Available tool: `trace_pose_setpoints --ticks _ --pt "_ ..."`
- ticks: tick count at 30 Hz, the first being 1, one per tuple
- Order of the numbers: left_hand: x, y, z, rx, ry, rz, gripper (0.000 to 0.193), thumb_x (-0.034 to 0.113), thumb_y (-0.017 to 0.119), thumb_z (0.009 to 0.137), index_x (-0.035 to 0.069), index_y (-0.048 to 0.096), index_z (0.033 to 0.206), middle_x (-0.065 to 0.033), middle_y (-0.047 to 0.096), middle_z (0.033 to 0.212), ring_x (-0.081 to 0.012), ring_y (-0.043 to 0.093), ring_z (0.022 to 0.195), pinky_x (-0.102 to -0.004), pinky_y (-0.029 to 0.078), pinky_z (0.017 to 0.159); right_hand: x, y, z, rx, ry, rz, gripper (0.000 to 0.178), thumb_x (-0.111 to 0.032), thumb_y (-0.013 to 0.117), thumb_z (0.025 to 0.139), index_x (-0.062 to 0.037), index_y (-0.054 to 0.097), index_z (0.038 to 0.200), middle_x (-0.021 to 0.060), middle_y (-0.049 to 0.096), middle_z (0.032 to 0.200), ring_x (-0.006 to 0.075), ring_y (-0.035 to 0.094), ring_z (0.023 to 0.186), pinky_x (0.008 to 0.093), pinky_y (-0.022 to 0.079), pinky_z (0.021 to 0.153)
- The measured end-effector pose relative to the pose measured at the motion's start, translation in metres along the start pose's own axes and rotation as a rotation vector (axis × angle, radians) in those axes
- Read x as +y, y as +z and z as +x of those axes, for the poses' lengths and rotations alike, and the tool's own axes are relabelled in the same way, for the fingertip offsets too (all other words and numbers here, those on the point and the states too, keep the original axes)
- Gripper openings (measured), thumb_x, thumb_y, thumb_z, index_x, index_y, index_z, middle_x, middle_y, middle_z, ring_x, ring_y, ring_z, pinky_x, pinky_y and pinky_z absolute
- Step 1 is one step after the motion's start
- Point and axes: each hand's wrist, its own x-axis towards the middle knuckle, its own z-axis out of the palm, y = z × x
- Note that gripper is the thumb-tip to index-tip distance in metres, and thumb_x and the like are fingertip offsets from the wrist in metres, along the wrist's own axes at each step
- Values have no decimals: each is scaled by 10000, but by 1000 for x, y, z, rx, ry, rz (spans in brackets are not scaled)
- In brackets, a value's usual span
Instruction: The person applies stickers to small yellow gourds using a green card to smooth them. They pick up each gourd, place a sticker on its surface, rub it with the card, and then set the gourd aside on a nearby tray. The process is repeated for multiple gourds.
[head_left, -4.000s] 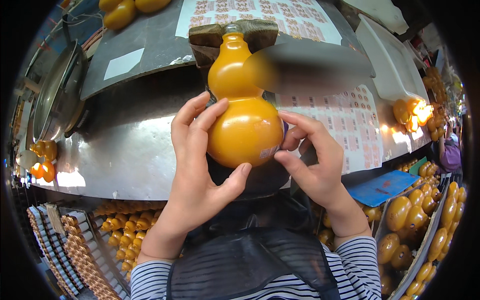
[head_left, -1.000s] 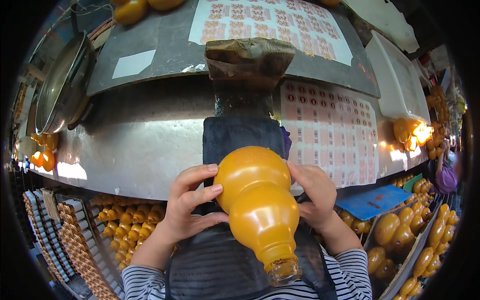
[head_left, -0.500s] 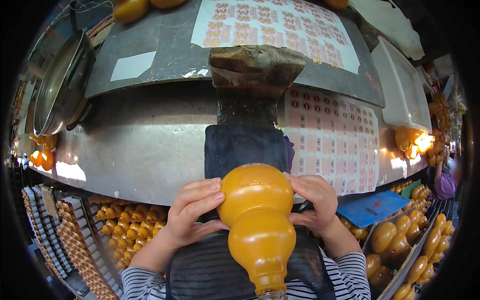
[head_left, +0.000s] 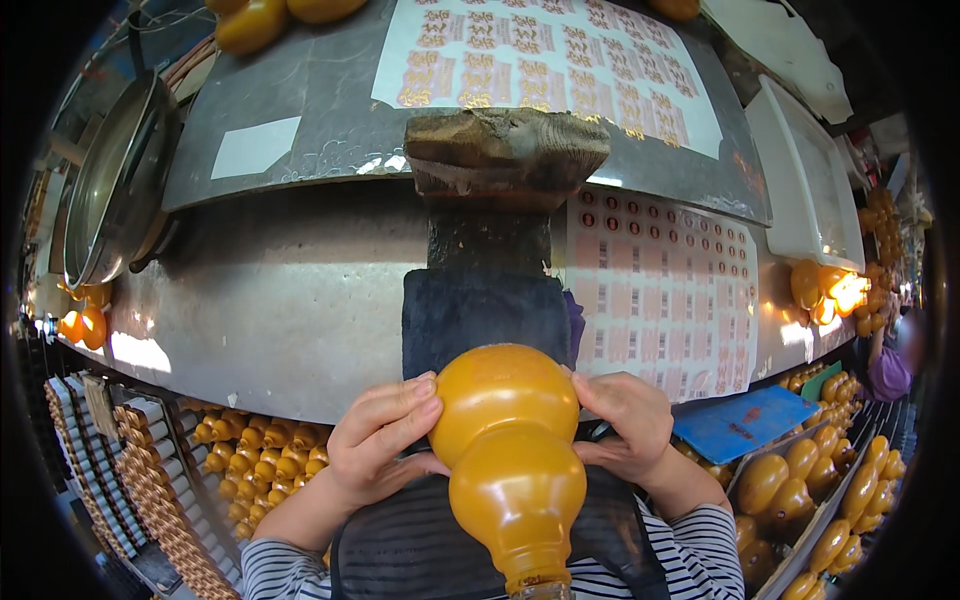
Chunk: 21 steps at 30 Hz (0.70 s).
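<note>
A glossy yellow gourd-shaped bottle [head_left: 515, 465] lies tilted in front of me, its narrow glass mouth toward my body and its wide base away. On its left side, the fingers of my left hand [head_left: 385, 435] press against the wide bulb. My right hand [head_left: 630, 425] grips the same bulb from the right, thumb and fingers on its side. Beneath and beyond the base lies a dark folded cloth [head_left: 485, 312]. The underside of the bottle is hidden.
A wooden block [head_left: 505, 160] stands behind the cloth. Sticker sheets [head_left: 660, 300] lie at right, more labels [head_left: 550, 60] on a raised dark board [head_left: 340, 110]. A metal pan [head_left: 115, 190] stands left, a white bin [head_left: 800, 170] right. Crates of gourd bottles [head_left: 265, 465] flank me.
Both hands still hold the bottle. Its base has tipped, so the printed marks on it no longer show. The view has shifted slightly.
</note>
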Motion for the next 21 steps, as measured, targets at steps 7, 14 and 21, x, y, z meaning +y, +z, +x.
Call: trace_pose_setpoints --ticks 7,14,21 --pt "5 -9 11 -54 -89 104 705 284 834 625 -25 600 1214 -152 625 1114 -283 639 990 -344 535 856 3 -5 7 -98 119 11 804 -366 847 534 19 616 1202 108 689 888 225 641 710 290 503 601" --pt "11 -20 67 -156 -406 87 706 362 778 700 -56 568 1229 -146 596 949 -228 626 823 -308 570 712 16 -19 55 -305 544 309 500 -408 686 825 -19 640 1136 109 666 776 247 633 701 331 482 644" --pt "2 -20 62 92 -443 -123 667 554 517 912 -26 578 1238 -146 581 1068 -200 622 903 -309 542 767 69 -72 76 92 201 -204 396 -308 695 830 -95 670 1162 67 648 735 222 613 705 333 482 664"
